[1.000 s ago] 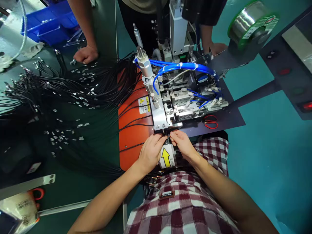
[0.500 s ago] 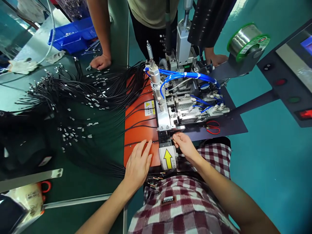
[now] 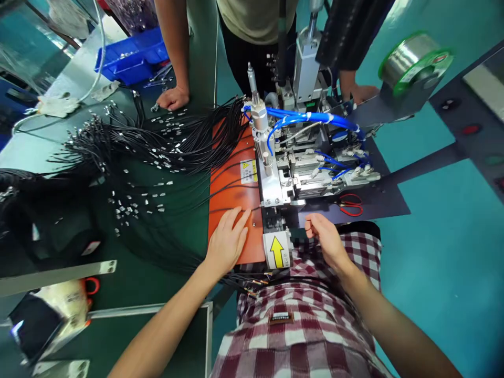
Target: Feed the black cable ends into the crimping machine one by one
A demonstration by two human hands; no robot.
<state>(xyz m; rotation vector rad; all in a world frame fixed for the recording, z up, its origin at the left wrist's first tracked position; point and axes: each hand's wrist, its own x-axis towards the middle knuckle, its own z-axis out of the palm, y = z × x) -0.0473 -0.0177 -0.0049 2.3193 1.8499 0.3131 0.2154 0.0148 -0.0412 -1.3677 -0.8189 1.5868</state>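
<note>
My left hand (image 3: pixel 225 245) lies palm down on the orange plate (image 3: pixel 250 244), its fingers stretched out and somewhat apart. The fingertips touch or nearly touch a black cable (image 3: pixel 255 209) that runs across the plate into the machine (image 3: pixel 271 189). To the right of the yellow arrow label (image 3: pixel 277 252), my right hand (image 3: pixel 323 235) hovers with its fingers curled together; nothing shows in them. Further black cables (image 3: pixel 232 167) cross the plate side by side. Loose cable ends with bare coloured wires (image 3: pixel 255 283) lie by my lap.
A large bundle of black cables (image 3: pixel 157 139) with metal ends covers the table at left. Red-handled scissors (image 3: pixel 350 205) and a solder wire spool (image 3: pixel 413 62) are at right. Across the machine a person leans, a hand (image 3: pixel 173 98) on the table near a blue bin (image 3: pixel 132 55).
My right hand has let go of the cable's end and moved right, away from the machine. The cable under my left fingertips now lies farther forward. The view has shifted slightly.
</note>
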